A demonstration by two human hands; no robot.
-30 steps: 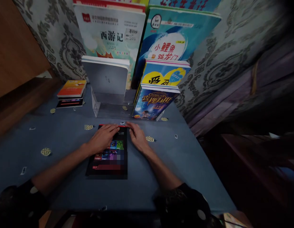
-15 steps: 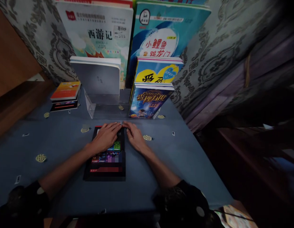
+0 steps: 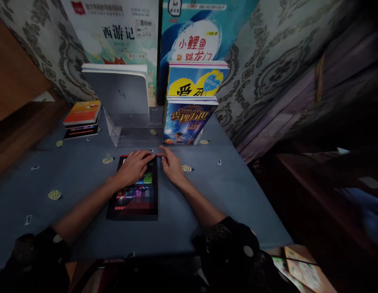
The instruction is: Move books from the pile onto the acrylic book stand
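Observation:
A dark book with a red-edged, colourful cover (image 3: 134,199) lies flat on the blue tablecloth (image 3: 69,179) in front of me. My left hand (image 3: 133,167) rests palm down on its upper half, fingers stretched toward the far edge. My right hand (image 3: 170,165) lies just right of the book, fingers extended along its top right corner, touching the edge. Just beyond the hands stands a clear acrylic book stand (image 3: 115,132) with a grey book (image 3: 120,91) leaning in it.
Upright picture books (image 3: 184,122) stand right of the stand, with large books (image 3: 192,36) against the patterned wall behind. A small stack of books (image 3: 82,118) lies at the left rear. The table edge drops off to the right, next to dark furniture.
The view has shifted so everything sits lower left. Both hands stay on the dark book's far edge; the fingertips have drawn closer together at its top right corner.

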